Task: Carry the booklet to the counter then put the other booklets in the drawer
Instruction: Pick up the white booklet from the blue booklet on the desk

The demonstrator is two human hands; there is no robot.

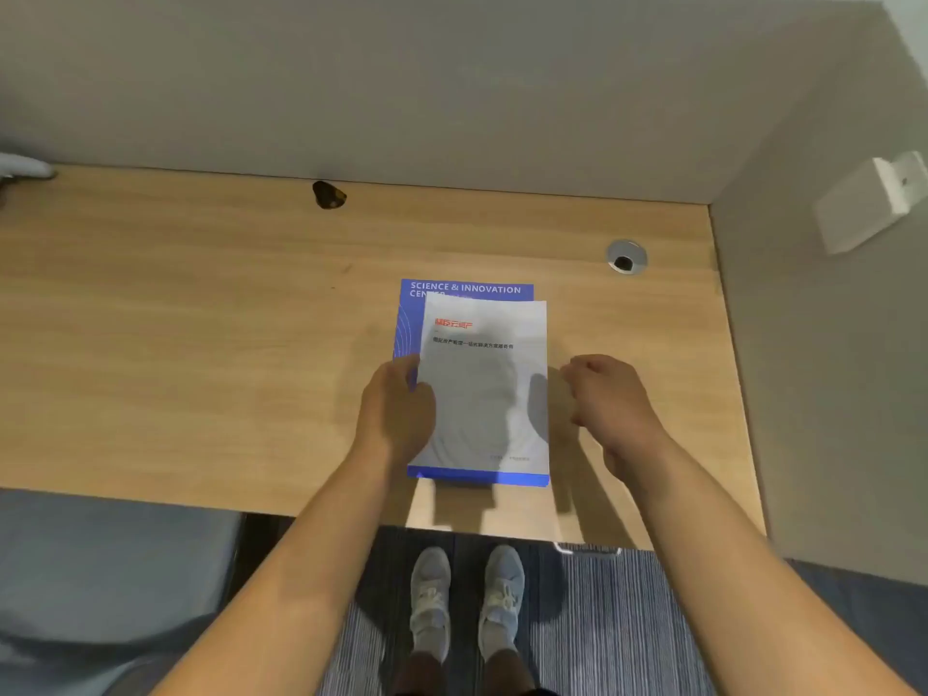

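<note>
1. White booklet (484,389) lies on top of a blue booklet (469,288) titled "SCIENCE & INNOVATION CENTER"; both on the wooden desk (201,344), right of centre, near the front edge.
2. Left hand (396,409) grips the left edge of the white booklet, thumb on the cover.
3. Right hand (610,399) is just beside the stack's right edge, fingers loosely curled, holding nothing, not touching.
4. Cable grommet (626,257) sits behind the stack, well apart.
5. Grey sneakers (467,600) on striped carpet below.
</note>
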